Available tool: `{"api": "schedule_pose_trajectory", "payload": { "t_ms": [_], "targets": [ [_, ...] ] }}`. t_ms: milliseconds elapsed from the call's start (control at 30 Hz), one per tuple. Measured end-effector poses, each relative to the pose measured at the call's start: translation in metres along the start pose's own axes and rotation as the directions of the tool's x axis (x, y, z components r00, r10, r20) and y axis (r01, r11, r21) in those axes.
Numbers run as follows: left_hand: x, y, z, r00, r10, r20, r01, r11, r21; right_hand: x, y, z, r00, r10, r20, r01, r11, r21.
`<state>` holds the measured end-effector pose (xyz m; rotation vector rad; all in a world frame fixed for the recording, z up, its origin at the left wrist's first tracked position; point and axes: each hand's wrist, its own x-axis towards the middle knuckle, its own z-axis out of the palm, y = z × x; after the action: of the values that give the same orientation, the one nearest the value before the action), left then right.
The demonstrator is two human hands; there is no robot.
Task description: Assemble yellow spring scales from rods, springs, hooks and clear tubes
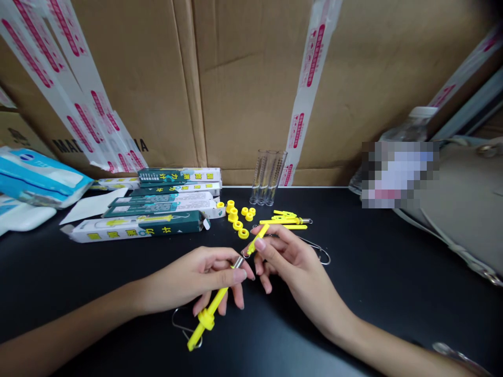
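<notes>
The left fingers (239,276) close on a yellow plastic rod (215,299) while the right fingers (260,244) pinch a thin yellow strip (255,241) beside its metal tip; a slipped pinch could flick either piece across the black desk (393,293) into the yellow rings (238,225).

My left hand (192,280) holds a bright yellow plastic spring scale (208,317) with a silver metal tip, and my right hand (291,267) pinches a rod (257,240) of the same yellow. Matching yellow rings (236,220) lie near the back edge of the black desk (393,293), and a silver wire hook (318,254) shines against it. The boxes (118,230) are white with dark teal-green bands and small yellow squares. Behind them, the brown cardboard carton (251,94) carries white tape (310,68) printed with red-pink marks. Toward the left edge sits a blue-and-white packet (39,175); toward the right, a grey-beige bag (459,209).
</notes>
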<state>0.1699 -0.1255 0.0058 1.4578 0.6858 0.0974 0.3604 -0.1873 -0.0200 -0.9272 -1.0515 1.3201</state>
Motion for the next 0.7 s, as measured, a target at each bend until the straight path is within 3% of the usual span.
{"api": "schedule_pose_trajectory", "payload": {
  "t_ms": [233,367,533,700],
  "targets": [
    [0.002,-0.007,-0.004,0.999,0.043,0.021,-0.042,0.997,-0.066,-0.001,-0.003,0.002,0.999,-0.014,-0.034,0.014,1.0,0.008],
    [0.001,-0.007,-0.002,0.999,0.044,-0.006,-0.044,0.999,0.013,-0.002,-0.004,0.002,0.999,-0.031,-0.019,0.031,1.0,0.0],
    [-0.001,-0.007,0.01,0.99,0.103,-0.092,-0.09,0.987,0.134,-0.002,-0.005,0.0,0.999,-0.046,-0.016,0.045,0.998,-0.042],
    [-0.003,-0.012,0.023,0.955,0.127,-0.267,-0.086,0.984,0.159,-0.002,-0.007,0.0,0.998,-0.063,-0.029,0.061,0.996,-0.064]
  ]
}}
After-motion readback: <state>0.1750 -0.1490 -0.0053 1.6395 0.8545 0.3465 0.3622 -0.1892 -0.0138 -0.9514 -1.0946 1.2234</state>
